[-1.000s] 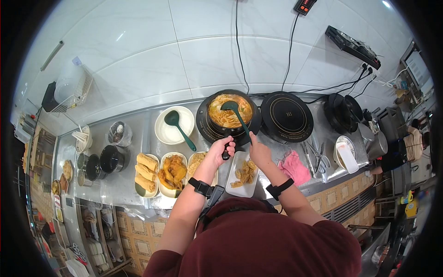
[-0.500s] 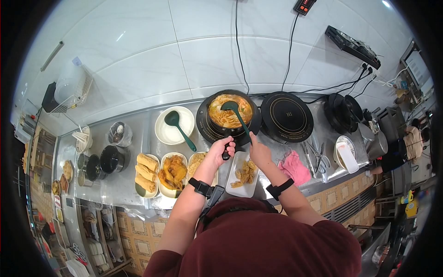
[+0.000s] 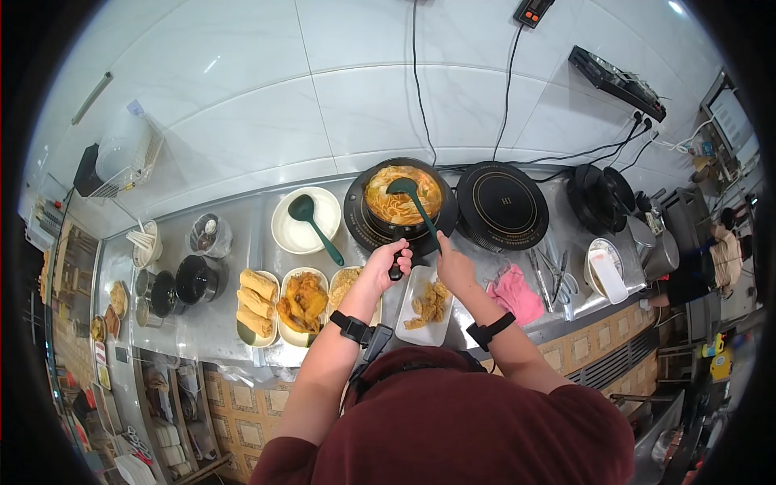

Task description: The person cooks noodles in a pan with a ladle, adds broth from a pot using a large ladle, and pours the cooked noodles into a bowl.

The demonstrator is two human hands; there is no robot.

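Observation:
My left hand (image 3: 386, 265) is closed round the black handle of a pan (image 3: 373, 208) on the left induction cooker (image 3: 354, 218). In the pan are noodles in orange-red broth (image 3: 396, 212). My right hand (image 3: 457, 271) grips a dark green ladle (image 3: 423, 213), whose bowl rests at the noodles' surface near the pan's middle. Below my hands, a white tray (image 3: 411, 325) holds brown fried pieces (image 3: 430, 304). To the left, a second green ladle (image 3: 318, 229) leans in a white bowl (image 3: 283, 236).
A second induction cooker (image 3: 503, 206) stands right of the pan. A pink cloth (image 3: 515, 294), scissors (image 3: 567, 284) and a white-lined bowl (image 3: 596, 250) lie further right. Trays of rolls (image 3: 255, 302) and fried chicken (image 3: 301, 301) line the front left. Black pots (image 3: 198, 279) stand beyond them.
My hands, the pan and the ladle hold the same position. At the far right, another person has shifted slightly.

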